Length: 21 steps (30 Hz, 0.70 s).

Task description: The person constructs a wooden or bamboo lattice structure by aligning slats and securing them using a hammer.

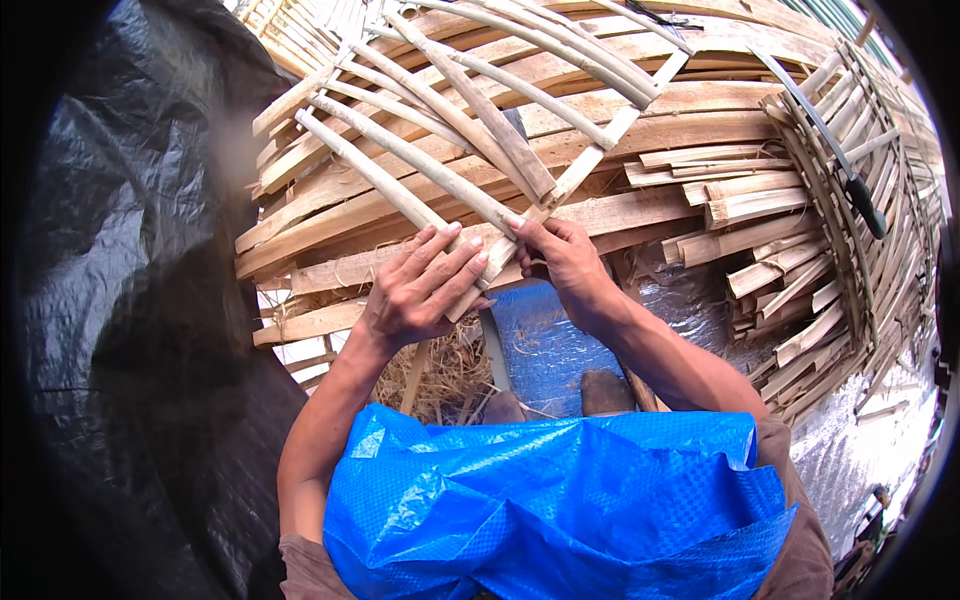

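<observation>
A ladder-like frame of pale wooden rods [425,165] set into a flat wooden rail [600,148] leans across the planks in front of me. My left hand [425,280] grips the rail's near end, its fingers laid over the wood and over the end of the nearest rod; its thumb is on the underside. My right hand [565,265] is closed at the rail where the second rod meets it, thumb against that joint. Its other fingers curl below, partly hidden. A loose flat slat [490,110] lies across the rods, its end near my right hand.
Wide wooden planks [690,130] stretch behind the frame. At right are stacked split slats [760,205], a slatted rack [880,200] and a long knife with a black handle [865,205]. Black sheeting [150,300] hangs left; blue sheeting [560,500] covers my lap. Shavings [450,375] lie below.
</observation>
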### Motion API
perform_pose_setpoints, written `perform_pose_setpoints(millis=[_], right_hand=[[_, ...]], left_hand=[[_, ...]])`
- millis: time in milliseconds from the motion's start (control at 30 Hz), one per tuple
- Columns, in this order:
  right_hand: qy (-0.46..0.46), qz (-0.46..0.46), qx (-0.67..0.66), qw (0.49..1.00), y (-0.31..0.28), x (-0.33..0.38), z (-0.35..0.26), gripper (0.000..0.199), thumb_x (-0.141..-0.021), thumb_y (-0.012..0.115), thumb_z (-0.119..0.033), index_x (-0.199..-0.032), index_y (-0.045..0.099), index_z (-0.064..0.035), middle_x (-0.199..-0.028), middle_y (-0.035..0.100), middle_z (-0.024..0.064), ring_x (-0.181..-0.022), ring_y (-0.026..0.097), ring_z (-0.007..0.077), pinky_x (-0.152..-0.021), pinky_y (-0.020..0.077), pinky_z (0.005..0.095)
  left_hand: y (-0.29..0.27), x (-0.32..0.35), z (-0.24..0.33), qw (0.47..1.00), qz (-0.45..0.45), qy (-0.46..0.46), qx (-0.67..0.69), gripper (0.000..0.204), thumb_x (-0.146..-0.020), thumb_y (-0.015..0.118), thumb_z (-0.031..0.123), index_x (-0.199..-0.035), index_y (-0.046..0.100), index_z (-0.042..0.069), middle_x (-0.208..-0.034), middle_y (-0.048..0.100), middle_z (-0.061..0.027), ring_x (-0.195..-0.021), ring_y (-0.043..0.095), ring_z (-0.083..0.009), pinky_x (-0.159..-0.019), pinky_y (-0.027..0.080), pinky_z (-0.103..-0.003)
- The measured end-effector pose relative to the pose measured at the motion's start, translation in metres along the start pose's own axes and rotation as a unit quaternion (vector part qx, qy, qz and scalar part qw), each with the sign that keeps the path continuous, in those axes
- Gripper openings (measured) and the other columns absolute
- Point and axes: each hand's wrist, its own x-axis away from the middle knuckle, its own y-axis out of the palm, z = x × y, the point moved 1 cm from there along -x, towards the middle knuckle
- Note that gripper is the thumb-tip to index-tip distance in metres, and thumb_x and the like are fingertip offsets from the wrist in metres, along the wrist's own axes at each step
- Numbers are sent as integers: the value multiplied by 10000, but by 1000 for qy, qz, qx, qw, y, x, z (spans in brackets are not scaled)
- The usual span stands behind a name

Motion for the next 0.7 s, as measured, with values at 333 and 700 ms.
perform_pose_setpoints(millis=[333,700], right_hand=[[-107,182,383,899,-32,20,4,564,-847,798,-498,-902,565,13,-690,557,83,-627,511,174,-582,465,367],[-221,24,674,705,-3,-34,-30,706,-827,758,-249,-1394,406,-16,-984,652,267,-930,646,410,-835,526,480]], left_hand=[[26,45,3,997,-63,-34,-3,433,-845,740,288,-1263,664,209,-1301,645,-29,-1301,549,-262,-1125,383,-508],[48,56,4,994,-98,-42,-34,429,-870,689,234,-1295,636,251,-1332,597,1,-1306,513,-215,-1138,307,-544]])
